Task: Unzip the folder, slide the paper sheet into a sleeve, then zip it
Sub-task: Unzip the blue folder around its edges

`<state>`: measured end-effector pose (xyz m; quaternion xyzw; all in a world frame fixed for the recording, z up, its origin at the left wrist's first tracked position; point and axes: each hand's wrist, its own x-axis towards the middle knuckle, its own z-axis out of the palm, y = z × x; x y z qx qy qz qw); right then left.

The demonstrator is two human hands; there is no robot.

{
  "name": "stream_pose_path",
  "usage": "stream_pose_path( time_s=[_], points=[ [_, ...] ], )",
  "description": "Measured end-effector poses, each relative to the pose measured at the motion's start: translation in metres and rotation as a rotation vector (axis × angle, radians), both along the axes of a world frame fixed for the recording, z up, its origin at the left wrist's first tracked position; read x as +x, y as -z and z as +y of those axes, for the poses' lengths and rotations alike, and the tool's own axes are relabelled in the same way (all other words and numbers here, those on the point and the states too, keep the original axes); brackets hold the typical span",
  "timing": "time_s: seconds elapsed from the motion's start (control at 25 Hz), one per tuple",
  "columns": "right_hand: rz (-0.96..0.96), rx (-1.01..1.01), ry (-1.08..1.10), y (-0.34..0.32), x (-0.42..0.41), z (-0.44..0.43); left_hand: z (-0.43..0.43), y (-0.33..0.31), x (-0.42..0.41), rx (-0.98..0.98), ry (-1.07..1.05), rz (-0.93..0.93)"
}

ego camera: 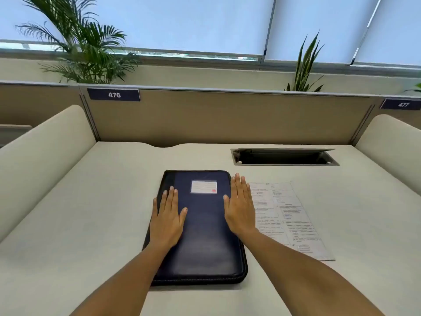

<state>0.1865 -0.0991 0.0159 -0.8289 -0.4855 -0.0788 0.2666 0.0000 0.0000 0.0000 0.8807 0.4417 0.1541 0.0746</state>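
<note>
My two hands lie flat and open on a closed dark folder [205,236] in the middle of the table [79,224], gripping nothing: the left hand [167,221] presses the cover near its left edge, the right hand [240,207] rests along its right edge, fingers spread and pointing away from me. The folder looks padded and leather-like, fairly stiff and with some heft, its surface smooth enough to slide, so I judge one palm should pin it while the other works the zip running round the stitched rim; I cannot make out the zip pull. A small white label [204,187] sits on the cover toward the far end. Just beside the folder on my right lies the paper sheet [289,217], printed, flat, thin and floppy, best lifted by a corner or edge. Beyond it a cable hatch [284,157] is set into the tabletop, before a partition numbered 476 [114,95].
</note>
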Motion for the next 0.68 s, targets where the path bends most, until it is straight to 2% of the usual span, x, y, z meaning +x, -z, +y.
stream_pose_path(
  time_s=[0.16, 0.28, 0.68],
  points=[
    [0.058, -0.185, -0.038, 0.021, -0.005, -0.009, 0.001, 0.019, -0.006, -0.086, -0.025, 0.059],
    [0.087, -0.233, -0.058, 0.034, -0.006, -0.011, 0.001, 0.021, -0.005, -0.080, -0.015, 0.055],
    [0.139, -0.104, -0.057, 0.045, -0.001, -0.006, -0.002, 0.027, -0.007, -0.065, -0.001, 0.020]
  ],
)
